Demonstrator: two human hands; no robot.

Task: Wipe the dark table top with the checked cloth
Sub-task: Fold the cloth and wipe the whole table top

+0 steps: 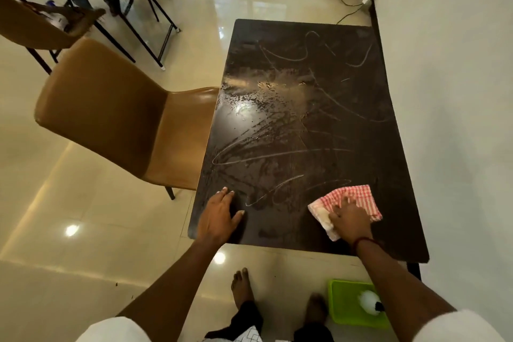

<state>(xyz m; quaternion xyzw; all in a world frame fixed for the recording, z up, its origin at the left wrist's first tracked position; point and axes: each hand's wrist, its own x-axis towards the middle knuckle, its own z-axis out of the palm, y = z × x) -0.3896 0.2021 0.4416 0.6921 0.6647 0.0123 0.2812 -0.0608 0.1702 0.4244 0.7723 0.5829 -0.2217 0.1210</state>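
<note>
The dark table top (299, 125) stretches away from me, streaked with wet wipe marks and a shiny wet patch near its middle left. A red-and-white checked cloth (355, 197) lies flat on the near right part of the table. My right hand (348, 221) presses down on the cloth, fingers bent over it. Fingers spread, my left hand (219, 216) rests flat on the table's near left corner and holds nothing.
A tan chair (116, 119) stands against the table's left edge. A white wall (458, 91) runs along the table's right side. A green tray (347, 305) with a white bottle sits on the floor by my bare feet. Cables lie on the far floor.
</note>
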